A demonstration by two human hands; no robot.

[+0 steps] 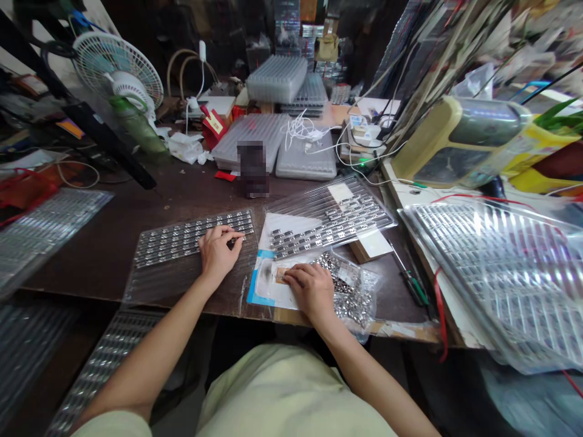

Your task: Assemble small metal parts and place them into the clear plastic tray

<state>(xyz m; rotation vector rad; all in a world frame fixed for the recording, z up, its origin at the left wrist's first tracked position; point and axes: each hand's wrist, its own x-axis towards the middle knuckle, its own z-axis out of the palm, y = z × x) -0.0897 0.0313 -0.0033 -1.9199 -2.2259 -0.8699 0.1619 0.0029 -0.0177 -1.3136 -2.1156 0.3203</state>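
Observation:
My left hand [219, 250] rests over a clear ribbed tray [157, 280]. Its thumb and forefinger are pinched near the row ends, and what lies between them is too small to make out. Rows of small metal parts [170, 243] fill the tray's far half. My right hand [315, 290] has its fingertips pressed together over a small orange-brown patch [281, 275] on a white sheet with blue edges [260, 285]; anything in them is hidden. Beside that hand lies a plastic bag of loose shiny metal parts [357, 303]. Behind it, a second ribbed tray [298, 206] is partly filled with similar parts.
A green-handled screwdriver [416, 288] lies to the right of the bag. Stacked clear trays [501, 273] stand at the right, with more trays [250, 139] at the back. A fan [121, 70] and a green bottle [139, 127] are at the back left. White cables [303, 130] trail behind.

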